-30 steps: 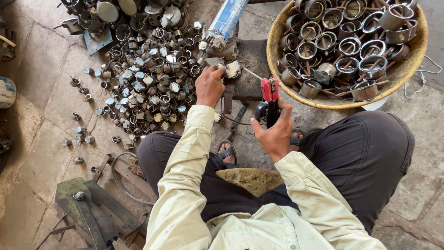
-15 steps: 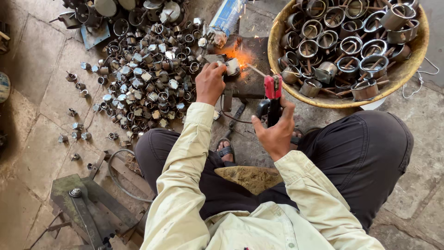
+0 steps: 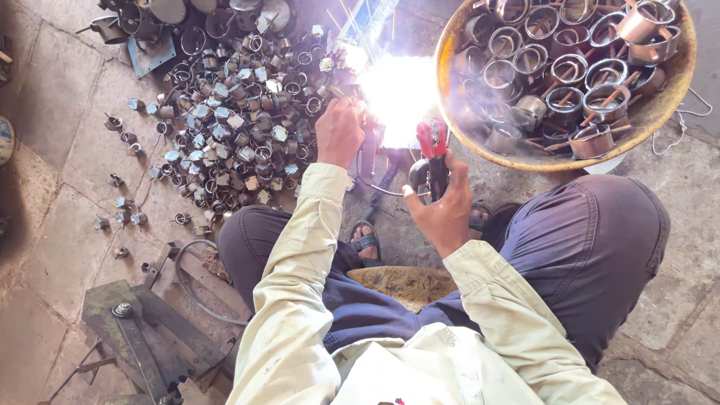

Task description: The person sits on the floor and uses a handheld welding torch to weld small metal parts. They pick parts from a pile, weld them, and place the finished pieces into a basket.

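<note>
I sit on the ground looking down at my knees. My left hand point(image 3: 340, 133) grips a small metal piece, hidden by glare, on a dark metal block. My right hand point(image 3: 442, 210) is closed around a red-handled welding electrode holder point(image 3: 431, 154), its tip aimed at that piece. A blinding white welding arc point(image 3: 397, 90) burns between the two hands and washes out the workpiece. Pale smoke drifts over the basket's left side.
A round woven basket point(image 3: 667, 97) at upper right holds several small metal pots with handles. A heap of small metal rings and fittings point(image 3: 232, 120) covers the stone floor at upper left. A green metal tool base point(image 3: 131, 322) lies lower left. A cable point(image 3: 191, 289) loops near my left knee.
A small orange spark half a second ago has grown into a bright white arc. The view has shifted slightly; both hands stay in about the same place.
</note>
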